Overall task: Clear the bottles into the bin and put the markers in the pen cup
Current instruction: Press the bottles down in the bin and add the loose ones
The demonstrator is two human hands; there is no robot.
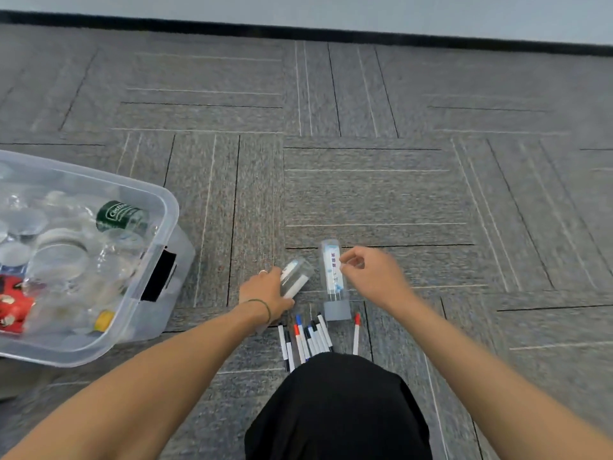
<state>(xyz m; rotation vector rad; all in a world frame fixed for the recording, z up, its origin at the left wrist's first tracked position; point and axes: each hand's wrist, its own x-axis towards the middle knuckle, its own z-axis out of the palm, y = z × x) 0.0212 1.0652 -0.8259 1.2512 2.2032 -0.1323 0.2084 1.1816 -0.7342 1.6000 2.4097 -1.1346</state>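
The clear bin (146, 260) runs off the left edge, and the bottles heaped inside blur together, so their number cannot be told. The black-clad knee (338, 406) hides the near ends of the markers (310, 338). The left hand (265, 292) covers the base of a tilted clear bottle (297, 275). Print on the upright bottle (332, 270) is too blurred to read.

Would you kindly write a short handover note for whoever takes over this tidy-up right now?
Left hand grips a small clear bottle, tilted, just above the carpet.
Right hand has its fingers curled at the side of a tall clear bottle that stands on a grey base; whether it grips it is unclear.
Done: the clear bin at left already holds many bottles.
Left: these two bottles still go in the bin. The markers lie loose on the carpet near the knee; no pen cup is clearly identifiable.
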